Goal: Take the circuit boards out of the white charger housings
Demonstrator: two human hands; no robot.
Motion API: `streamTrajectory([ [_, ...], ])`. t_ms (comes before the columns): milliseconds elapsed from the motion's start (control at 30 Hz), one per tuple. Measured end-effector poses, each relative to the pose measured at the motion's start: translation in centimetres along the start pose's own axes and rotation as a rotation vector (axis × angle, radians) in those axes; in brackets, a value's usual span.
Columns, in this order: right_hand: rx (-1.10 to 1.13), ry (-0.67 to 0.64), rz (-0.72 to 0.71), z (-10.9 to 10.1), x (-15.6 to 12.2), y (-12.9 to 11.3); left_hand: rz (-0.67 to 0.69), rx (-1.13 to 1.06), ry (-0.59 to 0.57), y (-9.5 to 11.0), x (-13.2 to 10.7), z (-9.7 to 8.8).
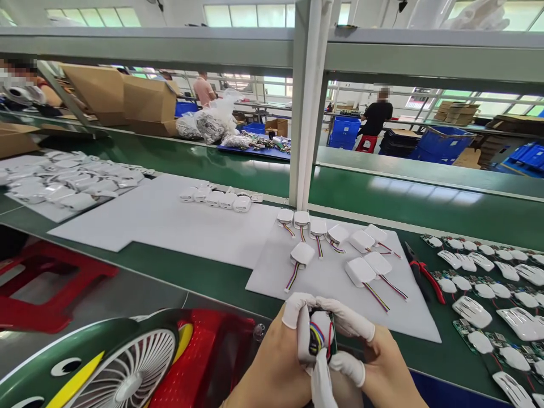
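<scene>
Both hands, with white cots on several fingertips, meet just in front of the near edge of the green bench (pixel 204 277). The left hand (pixel 276 362) and the right hand (pixel 385 368) are both closed around one half-assembled module (pixel 319 335). Their fingertips are pinched over its top, and its white shell, its green board and a loop of coloured wires show between the fingers. Judged risks: the wire loop bulges at the seam and could be nipped or kinked if shell and board are squeezed together. The smooth cots give little purchase, so the piece could twist or slip. It is held off the bench edge, so a dropped piece would likely fall towards the floor, not the foam. Below left stand one desk fan (pixel 127 362) and two red stools (pixel 46 289). On the near foam sheet (pixel 331 306) lie nine wired modules (pixel 361 272), loosely in two rows, each trailing a coloured lead. One pair of red-handled cutters (pixel 423 275) lies just beside the sheet. To the right are rows of loose shells and boards (pixel 480 311), cut off by the frame and too many to count. On the larger foam sheet (pixel 161 221) five closed units (pixel 215 198) stand in a line, and a heap of shells (pixel 72 181) at far left is uncountable. Beyond the belt (pixel 382 192) are cardboard boxes (pixel 127 99), blue crates (pixel 442 144) and three people (pixel 376 113).
</scene>
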State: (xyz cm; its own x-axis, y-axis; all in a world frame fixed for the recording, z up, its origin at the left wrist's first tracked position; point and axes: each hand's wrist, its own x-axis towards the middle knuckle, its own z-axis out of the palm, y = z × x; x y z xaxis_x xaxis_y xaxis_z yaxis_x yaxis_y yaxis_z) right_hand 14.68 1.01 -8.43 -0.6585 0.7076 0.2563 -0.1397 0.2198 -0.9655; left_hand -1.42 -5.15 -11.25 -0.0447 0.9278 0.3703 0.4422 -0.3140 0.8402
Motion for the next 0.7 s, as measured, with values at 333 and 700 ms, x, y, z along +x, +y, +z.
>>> streamTrajectory([
  [333,-0.068,0.110,-0.148,-3.3,-3.0,2.5,0.106,0.034,0.102,-1.6,-0.2,-0.1],
  [700,-0.118,-0.003,-0.388,-1.1,-2.0,1.3,0.212,0.021,0.151,-0.5,-0.4,-0.5],
])
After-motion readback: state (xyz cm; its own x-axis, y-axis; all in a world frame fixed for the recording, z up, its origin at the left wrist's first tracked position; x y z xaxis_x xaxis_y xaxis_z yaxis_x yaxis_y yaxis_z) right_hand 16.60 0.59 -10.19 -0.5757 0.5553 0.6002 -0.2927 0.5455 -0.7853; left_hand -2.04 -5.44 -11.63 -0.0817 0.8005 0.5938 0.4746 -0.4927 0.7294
